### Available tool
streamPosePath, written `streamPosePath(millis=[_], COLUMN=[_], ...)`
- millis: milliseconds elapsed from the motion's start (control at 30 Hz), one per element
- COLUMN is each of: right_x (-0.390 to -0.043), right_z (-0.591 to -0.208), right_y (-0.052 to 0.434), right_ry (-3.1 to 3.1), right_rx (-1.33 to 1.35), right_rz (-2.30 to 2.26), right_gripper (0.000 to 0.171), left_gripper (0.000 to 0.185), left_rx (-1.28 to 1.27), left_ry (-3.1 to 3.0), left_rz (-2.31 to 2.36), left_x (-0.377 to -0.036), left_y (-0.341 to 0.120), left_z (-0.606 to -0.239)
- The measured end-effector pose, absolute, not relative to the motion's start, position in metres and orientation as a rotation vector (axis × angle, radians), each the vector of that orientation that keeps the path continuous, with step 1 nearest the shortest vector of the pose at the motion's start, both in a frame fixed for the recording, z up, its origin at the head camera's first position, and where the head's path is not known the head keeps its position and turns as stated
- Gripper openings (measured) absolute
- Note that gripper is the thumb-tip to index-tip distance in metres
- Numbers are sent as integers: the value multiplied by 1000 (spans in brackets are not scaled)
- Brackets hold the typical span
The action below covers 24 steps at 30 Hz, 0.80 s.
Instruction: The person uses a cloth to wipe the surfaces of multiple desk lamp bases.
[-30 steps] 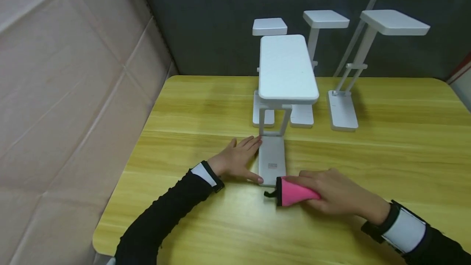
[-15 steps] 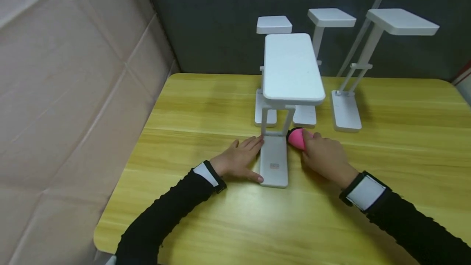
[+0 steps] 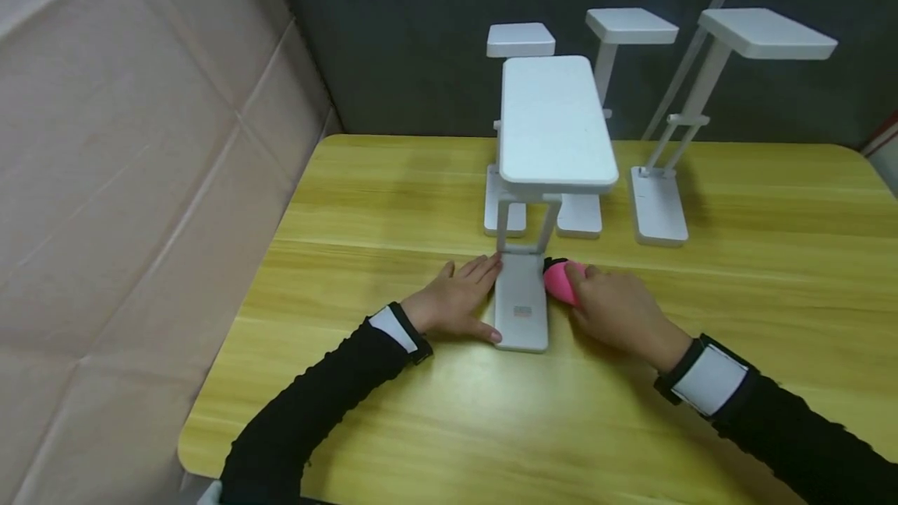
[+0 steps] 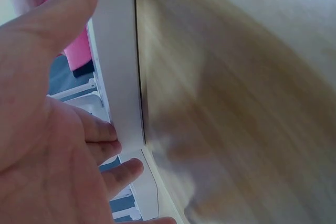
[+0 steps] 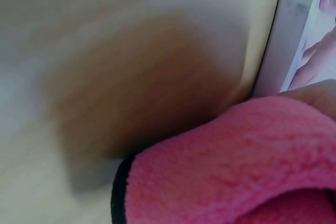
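Right hand (image 3: 620, 310): lower centre of the head view, fingers curled over a pink cloth (image 3: 561, 281) and pressing it to the wooden table (image 3: 393, 201), just beside the right edge of the nearest lamp's base (image 3: 521, 305). In the right wrist view the cloth (image 5: 231, 171) fills the lower right, fleecy with a dark trim, the base's edge (image 5: 278, 51) at upper right.

Left hand (image 3: 456, 302): fingers straight and spread, flat on the table against the left edge of that base, thumb at its near corner. Left wrist view shows the palm (image 4: 47, 145) at left with fingertips touching the white edge (image 4: 121, 77).

Nearest lamp (image 3: 554, 119): white, folding, upright at centre frame, flat head above the base.

Three further white lamps (image 3: 765, 33): upright in a row behind, upper centre to upper right.

Cardboard wall (image 3: 126, 139): left side. Dark backdrop (image 3: 393, 30): top.
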State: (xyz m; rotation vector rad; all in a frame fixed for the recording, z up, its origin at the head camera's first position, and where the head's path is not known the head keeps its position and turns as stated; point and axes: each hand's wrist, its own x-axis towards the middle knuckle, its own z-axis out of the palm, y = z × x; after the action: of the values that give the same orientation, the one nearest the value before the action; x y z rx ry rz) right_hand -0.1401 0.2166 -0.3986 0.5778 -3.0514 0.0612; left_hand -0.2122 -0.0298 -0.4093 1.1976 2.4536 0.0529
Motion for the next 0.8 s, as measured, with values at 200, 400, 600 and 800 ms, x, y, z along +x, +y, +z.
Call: streamPosePath(millis=[200,400,600,800], right_x=[-123,-102,-87,-83], right_z=[-400,-398,-397,-392], right_y=[218,216,216,228], right_ry=[-3051,-3026,-3021,-3022], right_rx=[658,748,840,979], right_rz=[68,86,103,161], right_gripper=[41,42,48,51], left_gripper=[114,115,114,114], left_rx=[1201,1205,1226,1237], left_ry=[2458,2453,2461,2465], left_rz=[28,26,13,17], left_x=[-212,-212,-213,-211], left_y=[-29,-29,-30,-30], left_z=[-409,-408,-407,-407])
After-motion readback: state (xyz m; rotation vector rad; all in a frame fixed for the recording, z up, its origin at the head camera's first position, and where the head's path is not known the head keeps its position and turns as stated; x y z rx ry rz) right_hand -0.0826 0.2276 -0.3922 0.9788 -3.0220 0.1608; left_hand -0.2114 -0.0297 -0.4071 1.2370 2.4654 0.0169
